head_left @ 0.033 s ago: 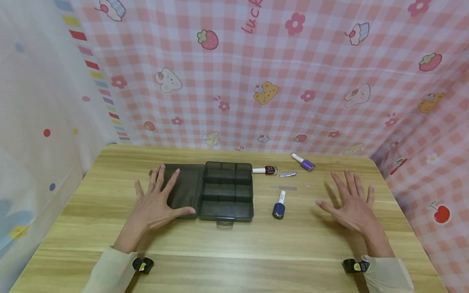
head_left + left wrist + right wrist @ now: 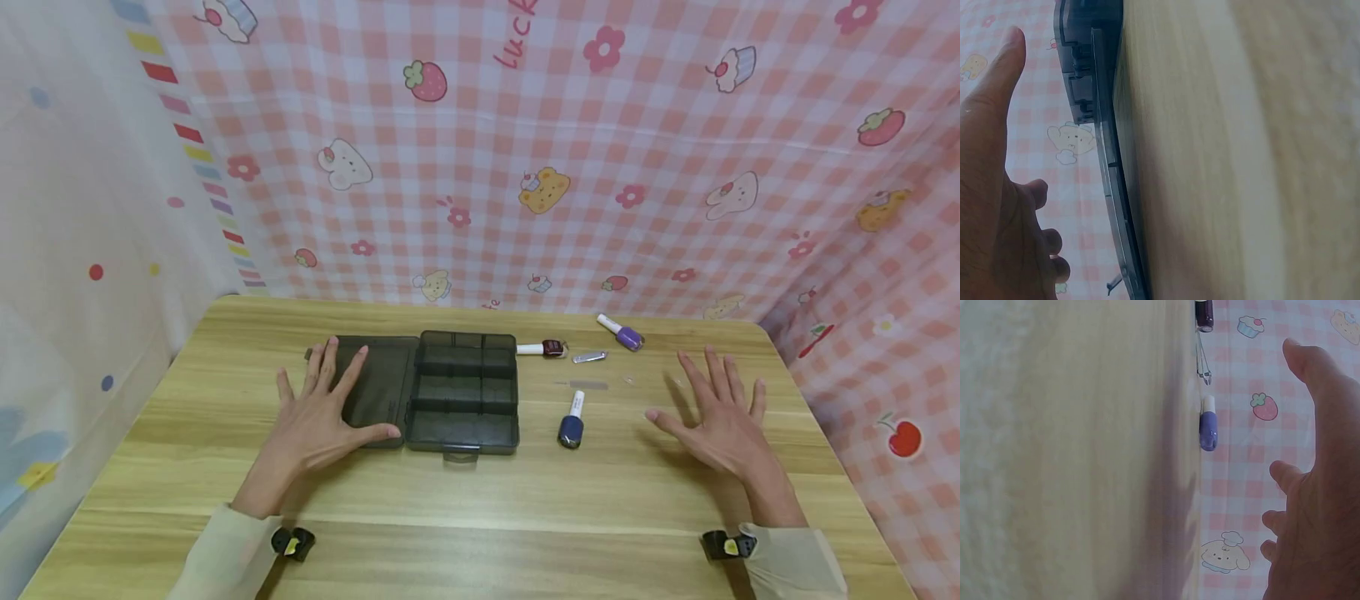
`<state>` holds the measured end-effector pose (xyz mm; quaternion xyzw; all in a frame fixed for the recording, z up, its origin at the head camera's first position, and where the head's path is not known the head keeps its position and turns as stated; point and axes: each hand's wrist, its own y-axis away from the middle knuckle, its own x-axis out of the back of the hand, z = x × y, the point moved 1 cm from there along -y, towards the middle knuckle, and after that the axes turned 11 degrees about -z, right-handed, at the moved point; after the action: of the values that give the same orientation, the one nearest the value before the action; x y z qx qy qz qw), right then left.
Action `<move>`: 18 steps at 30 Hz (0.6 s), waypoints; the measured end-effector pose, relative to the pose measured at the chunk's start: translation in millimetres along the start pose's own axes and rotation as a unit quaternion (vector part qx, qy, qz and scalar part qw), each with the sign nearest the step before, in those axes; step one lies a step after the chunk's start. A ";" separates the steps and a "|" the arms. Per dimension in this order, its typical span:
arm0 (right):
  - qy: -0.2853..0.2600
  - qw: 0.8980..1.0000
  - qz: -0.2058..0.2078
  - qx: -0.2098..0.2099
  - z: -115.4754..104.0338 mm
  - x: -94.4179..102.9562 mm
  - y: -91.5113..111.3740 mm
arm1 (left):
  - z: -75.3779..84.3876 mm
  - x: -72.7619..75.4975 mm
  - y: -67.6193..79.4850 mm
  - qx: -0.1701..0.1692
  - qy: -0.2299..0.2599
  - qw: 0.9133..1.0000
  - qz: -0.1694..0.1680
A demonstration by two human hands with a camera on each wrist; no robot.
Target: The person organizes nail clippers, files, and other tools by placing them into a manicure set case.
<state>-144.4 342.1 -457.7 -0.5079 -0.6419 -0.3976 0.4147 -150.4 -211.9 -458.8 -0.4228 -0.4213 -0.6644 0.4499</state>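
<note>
My left hand (image 2: 315, 421), fingers spread, hovers over the lid (image 2: 382, 387) of a dark translucent compartment box. The left wrist view shows a gap between this hand and the lid (image 2: 1113, 181). The lid lies folded out to the left, and the box (image 2: 463, 429) shows several bare compartments. Spread and holding nothing, my right hand (image 2: 720, 425) is above the table's right side. Between the box and that hand lie a dark blue nail polish bottle (image 2: 571, 429), a dark red one (image 2: 553, 348), a purple one (image 2: 628, 337), a nail clipper (image 2: 590, 357) and a nail file (image 2: 588, 385).
Two tiny clear pieces, one a clear bit (image 2: 628, 380), lie left of my right hand. The wooden table (image 2: 525, 533) meets a pink checked curtain (image 2: 480, 208) at its back edge. Each wrist wears a black strap, such as the left strap (image 2: 292, 543).
</note>
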 end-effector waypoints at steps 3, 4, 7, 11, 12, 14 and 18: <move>-0.001 1.000 0.001 0.002 0.1 -0.1 0.4 | 0.5 0.2 0.0 -0.001 0.000 1.000 -0.002; -0.002 1.000 0.002 0.003 0.1 -0.2 0.6 | 0.8 0.3 -0.2 -0.001 0.001 1.000 -0.004; -0.005 1.000 0.003 0.005 -0.2 0.1 0.9 | 2.0 0.5 -0.2 -0.005 0.005 1.000 -0.009; -0.011 1.000 0.000 0.008 -1.3 0.6 0.9 | 3.8 -0.5 -0.6 -0.015 0.013 1.000 -0.011; -0.013 1.000 -0.001 0.009 -1.7 0.7 0.6 | 4.3 -1.0 -1.0 -0.020 0.014 1.000 -0.010; -0.017 1.000 -0.002 0.010 -2.5 1.3 0.0 | 5.5 -2.0 -2.0 -0.028 0.016 0.999 -0.010; -0.026 1.000 -0.002 0.013 -5.7 3.3 -2.1 | 8.0 -4.3 -4.5 -0.044 0.027 0.999 -0.013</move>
<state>-146.2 337.5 -452.8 -0.5111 -0.6586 -0.3771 0.4034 -152.2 -202.3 -461.3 -0.4187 -0.3846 -0.6990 0.4337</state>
